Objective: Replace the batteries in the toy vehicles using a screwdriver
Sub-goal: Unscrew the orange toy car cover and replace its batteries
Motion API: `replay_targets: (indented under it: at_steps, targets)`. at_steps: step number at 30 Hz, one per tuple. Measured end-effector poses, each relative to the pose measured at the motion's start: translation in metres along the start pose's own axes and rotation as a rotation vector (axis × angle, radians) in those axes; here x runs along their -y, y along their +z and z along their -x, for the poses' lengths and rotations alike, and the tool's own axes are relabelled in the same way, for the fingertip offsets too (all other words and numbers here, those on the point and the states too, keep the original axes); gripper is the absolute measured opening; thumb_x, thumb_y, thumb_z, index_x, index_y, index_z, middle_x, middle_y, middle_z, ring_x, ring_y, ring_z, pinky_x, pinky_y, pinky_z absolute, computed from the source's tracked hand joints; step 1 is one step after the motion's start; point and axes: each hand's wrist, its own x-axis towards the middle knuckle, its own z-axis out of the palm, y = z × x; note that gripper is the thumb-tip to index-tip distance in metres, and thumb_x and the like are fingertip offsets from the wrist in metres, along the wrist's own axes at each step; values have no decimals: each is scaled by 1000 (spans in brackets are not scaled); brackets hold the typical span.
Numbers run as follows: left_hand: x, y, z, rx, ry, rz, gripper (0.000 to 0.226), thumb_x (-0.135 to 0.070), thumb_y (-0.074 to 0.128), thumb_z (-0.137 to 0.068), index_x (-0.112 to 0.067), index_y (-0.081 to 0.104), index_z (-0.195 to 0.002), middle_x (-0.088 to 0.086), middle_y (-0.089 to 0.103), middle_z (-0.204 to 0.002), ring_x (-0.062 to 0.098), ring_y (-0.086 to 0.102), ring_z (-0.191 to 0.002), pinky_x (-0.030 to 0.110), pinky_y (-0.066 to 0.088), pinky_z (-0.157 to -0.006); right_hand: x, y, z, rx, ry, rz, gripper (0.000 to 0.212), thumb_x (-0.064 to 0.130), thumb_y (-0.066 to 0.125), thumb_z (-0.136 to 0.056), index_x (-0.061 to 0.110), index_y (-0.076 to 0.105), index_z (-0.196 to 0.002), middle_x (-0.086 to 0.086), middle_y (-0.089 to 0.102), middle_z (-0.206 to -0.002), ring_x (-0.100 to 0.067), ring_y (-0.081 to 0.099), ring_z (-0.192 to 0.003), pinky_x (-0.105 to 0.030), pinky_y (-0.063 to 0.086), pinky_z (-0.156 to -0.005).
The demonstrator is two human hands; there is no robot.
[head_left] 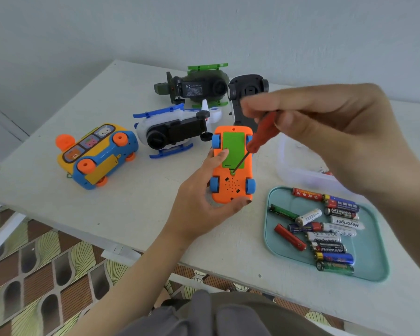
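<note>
An orange toy car (233,184) with blue wheels is turned belly-up above the white table (136,209). My left hand (204,200) grips it from the left and below, thumb pressed on its green battery cover (235,147). My right hand (325,132) pinches a red-handled screwdriver (262,134); its thin shaft slants down-left and the tip sits in the screw (232,172) just below the cover. A teal tray (374,258) at the right holds several loose batteries (325,229).
Four other toys lie upside down or on their side at the back: a yellow-blue bus (97,156), a white-blue helicopter (172,132), a green helicopter (197,86) and a black-white car (245,93). A clear plastic box (298,166) stands behind the tray.
</note>
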Motion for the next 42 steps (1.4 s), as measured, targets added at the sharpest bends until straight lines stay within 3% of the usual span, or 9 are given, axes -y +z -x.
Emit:
replay_targets:
  at_steps: [7,11,15,20,27,34,38,40,42]
  targets:
    - [0,0,-1,5,-11,-7,79,-63,66,-75,-33,31,-139,-10,47,-132,-13,51,-111,3,45,-82,-6,9,-4,-153,-192,437,10,16,69,-86,15,69,-96,-2,60,-76,6,52,-72,-6,38,-69]
    - [1,0,0,8,-19,16,76,-53,69,-75,-34,31,-138,-18,43,-134,-15,50,-113,2,44,-82,-17,0,-6,-205,-294,623,25,13,47,-99,4,71,-100,-11,67,-83,-8,57,-89,-22,45,-76]
    - [1,1,-1,10,-20,10,75,-53,68,-75,-34,30,-137,-23,39,-133,-19,46,-115,-1,40,-82,-9,-2,-6,-51,-180,367,28,-3,42,-98,1,56,-122,-22,70,-97,-19,61,-113,-27,47,-93]
    - [1,0,-1,12,-23,0,77,-57,68,-75,-34,30,-138,-12,43,-135,-19,46,-114,-1,40,-82,-2,-1,-11,17,-35,-25,36,-2,49,-93,2,47,-128,-5,70,-100,-30,64,-82,-24,52,-79]
    - [0,1,-1,-1,-14,-37,77,-53,68,-75,-27,32,-138,-7,44,-135,-22,43,-115,-4,37,-81,1,8,-13,17,-100,105,30,3,61,-88,11,57,-116,-13,65,-83,-26,66,-78,-41,56,-71]
    - [-1,-1,-1,4,-4,6,76,-63,64,-77,-33,31,-138,-23,41,-131,-19,47,-114,-1,41,-82,-8,12,-8,-235,-185,408,21,14,70,-86,15,63,-106,3,55,-85,6,59,-74,-12,49,-69]
    - [-1,-1,-1,7,0,18,75,-66,62,-77,-37,29,-137,-26,38,-134,-16,47,-117,2,42,-84,-14,4,-7,-227,-270,519,19,4,51,-97,5,69,-102,-7,68,-88,-13,62,-107,-18,46,-86]
    - [0,-1,0,8,-2,12,75,-64,64,-76,-40,29,-137,-25,37,-135,-16,46,-117,1,42,-84,-12,2,-6,-145,-208,391,25,-5,43,-97,3,62,-112,-13,70,-88,-20,56,-122,-21,44,-94]
    - [1,0,0,5,0,7,75,-66,63,-76,-40,29,-137,-20,41,-136,-16,46,-117,2,42,-85,-7,0,-6,-67,-70,136,32,-9,42,-96,5,55,-122,-15,70,-97,-28,62,-112,-24,48,-90]
